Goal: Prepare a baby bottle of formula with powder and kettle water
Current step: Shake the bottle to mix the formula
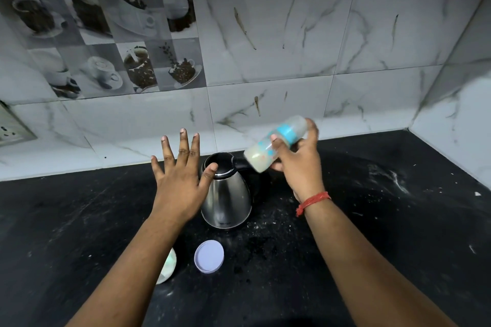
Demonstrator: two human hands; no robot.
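Head view, near to far. Black worktop (79, 220) under both my forearms, dusted with white powder specks, heaviest toward the right corner. Closest item: a pale round lid (209, 256) lying flat, open side up, between my arms. Just left of it a shiny round disc (166, 267), mostly hidden under my left forearm; can't tell what it is. Behind the lid, well apart from it, the steel kettle (225, 194) stands upright, black lid closed, black handle pointing right.

My left hand (178, 175) is flat and spread, fingers straight, holding nothing; it hovers just left of the kettle, thumb tip overlapping the kettle's lid rim. Can't tell if it's actually touching.

My right hand (297, 159), red thread on the wrist, grips the baby bottle (276, 142) around its middle, thumb across the front. Bottle is in the air above the kettle handle, tilted steeply, base down-left, blue collar and cap up-right. Milky liquid inside; bottle is motion-blurred.

Farthest: marble-look tiled wall (292, 48), coffee-cup picture tiles (106, 34) at left, a wall socket (10, 127) at the left edge.
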